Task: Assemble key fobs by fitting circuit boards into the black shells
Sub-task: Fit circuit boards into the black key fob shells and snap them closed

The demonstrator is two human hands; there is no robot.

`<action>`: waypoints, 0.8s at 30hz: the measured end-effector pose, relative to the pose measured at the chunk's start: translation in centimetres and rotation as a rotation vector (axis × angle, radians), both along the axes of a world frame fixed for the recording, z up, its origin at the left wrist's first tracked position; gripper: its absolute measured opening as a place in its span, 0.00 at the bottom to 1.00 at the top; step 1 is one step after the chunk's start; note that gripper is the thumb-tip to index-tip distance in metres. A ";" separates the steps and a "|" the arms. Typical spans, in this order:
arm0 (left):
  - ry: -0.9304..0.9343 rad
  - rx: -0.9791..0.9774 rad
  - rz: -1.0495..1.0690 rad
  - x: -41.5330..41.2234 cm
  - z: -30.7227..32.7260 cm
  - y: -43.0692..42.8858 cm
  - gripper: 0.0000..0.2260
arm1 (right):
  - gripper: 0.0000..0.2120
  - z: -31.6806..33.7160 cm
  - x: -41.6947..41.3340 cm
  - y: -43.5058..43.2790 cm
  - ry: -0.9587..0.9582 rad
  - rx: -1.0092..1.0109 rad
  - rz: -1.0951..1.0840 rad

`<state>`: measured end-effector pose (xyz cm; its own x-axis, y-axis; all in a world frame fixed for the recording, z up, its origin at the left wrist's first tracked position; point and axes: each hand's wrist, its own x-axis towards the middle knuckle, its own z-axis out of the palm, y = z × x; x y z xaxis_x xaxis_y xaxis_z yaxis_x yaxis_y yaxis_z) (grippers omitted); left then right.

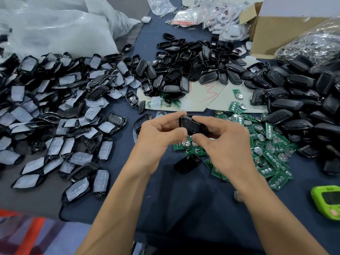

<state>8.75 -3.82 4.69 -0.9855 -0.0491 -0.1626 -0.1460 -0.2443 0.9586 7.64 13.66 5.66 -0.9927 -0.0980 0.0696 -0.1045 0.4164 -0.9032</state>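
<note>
Black shell (pixel 192 125) is held clear of tabletop (pixel 184 199), pinched at both ends between hands. Whether board is seated inside: cannot be told.

Risks, as judged:
- board trapped askew if shell is pressed closed before it lies flat; clips could be strained
- shell squeezed out of fingertip grip and lost among circuit boards (pixel 270 150) beneath and outward of right hand

Left hand (pixel 158 138): fingers curled over shell's end, thumb pressed on near side.

Right hand (pixel 220 142): forefinger above, thumb below, clamped on other end.

Spare shell (pixel 187 163) is left lying just under hands.
</note>
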 end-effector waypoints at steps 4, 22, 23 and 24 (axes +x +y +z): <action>0.065 -0.027 -0.014 -0.1 -0.5 -0.1 0.23 | 0.21 -0.6 -0.6 0.3 -0.129 -0.232 0.077; 0.042 -0.002 -0.009 0.1 -0.9 0.3 0.20 | 0.20 -1.5 -0.7 0.8 -0.072 -0.256 0.094; 0.045 0.005 -0.014 0.1 -0.9 0.3 0.20 | 0.21 -1.6 -0.7 0.8 -0.085 -0.291 0.103; 0.042 0.007 -0.018 0.0 -0.8 0.3 0.20 | 0.21 -1.8 -0.8 0.8 -0.094 -0.321 0.108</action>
